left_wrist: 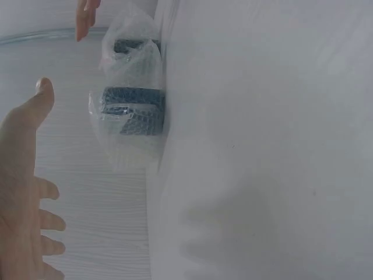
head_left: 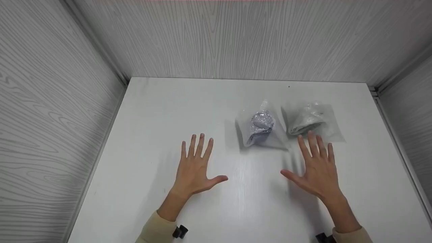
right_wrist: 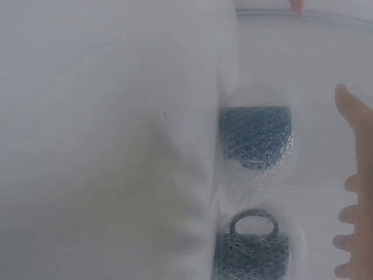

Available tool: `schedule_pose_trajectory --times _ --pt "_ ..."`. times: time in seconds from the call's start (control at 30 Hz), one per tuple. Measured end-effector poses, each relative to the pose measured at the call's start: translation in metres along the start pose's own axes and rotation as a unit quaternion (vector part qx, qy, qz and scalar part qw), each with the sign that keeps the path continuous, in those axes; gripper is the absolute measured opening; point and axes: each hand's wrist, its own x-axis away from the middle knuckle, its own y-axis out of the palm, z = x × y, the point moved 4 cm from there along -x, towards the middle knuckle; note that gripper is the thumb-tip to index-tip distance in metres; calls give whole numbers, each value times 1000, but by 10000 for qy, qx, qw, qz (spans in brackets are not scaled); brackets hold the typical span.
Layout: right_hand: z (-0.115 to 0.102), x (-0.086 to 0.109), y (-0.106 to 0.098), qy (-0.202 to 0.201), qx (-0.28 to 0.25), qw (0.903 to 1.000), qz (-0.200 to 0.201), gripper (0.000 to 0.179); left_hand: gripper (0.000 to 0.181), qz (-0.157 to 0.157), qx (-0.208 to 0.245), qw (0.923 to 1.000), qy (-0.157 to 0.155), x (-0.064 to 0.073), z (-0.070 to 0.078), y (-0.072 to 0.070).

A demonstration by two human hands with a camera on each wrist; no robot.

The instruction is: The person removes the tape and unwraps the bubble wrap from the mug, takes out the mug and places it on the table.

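My left hand (head_left: 193, 172) hovers over the left-centre of the white table, palm down, fingers straight and thumb spread towards the right. My right hand (head_left: 319, 172) mirrors it on the right, also holding nothing. Beyond the hands stands a clear plastic bag with a bluish-purple bubble-wrapped item (head_left: 261, 125) inside. Right of it, a second clear bag holds a grey bubble-wrapped item (head_left: 308, 119); my right fingertips overlap its lower edge in the head view. In the right wrist view, this dark item (right_wrist: 252, 256) shows an arched handle on top, while the blue one (right_wrist: 256, 134) looks blocky.
The white tabletop (head_left: 168, 108) is bounded by a wood-grain back wall (head_left: 216, 40) and side panels at left (head_left: 44, 118) and right (head_left: 411, 111). Beige sleeves (head_left: 157, 227) and small black wrist mounts (head_left: 180, 232) show at the bottom.
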Motion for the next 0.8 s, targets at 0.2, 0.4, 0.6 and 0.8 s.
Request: schedule_pose_trajectory --times 0.2,0.4,0.6,0.8 --pt "-3 -11 8 -121 -90 9998 -137 117 121 -163 17 9999 25 -10 1 5" --pt "-5 -27 14 -293 -154 9994 -85 116 120 -259 -48 9995 174 -27 5 10" --pt "-5 -45 21 -462 -179 9986 -202 116 119 -350 123 9987 349 -49 12 17" --pt "-6 -60 25 -501 -396 9976 -286 114 116 -532 561 9962 389 -69 20 25"
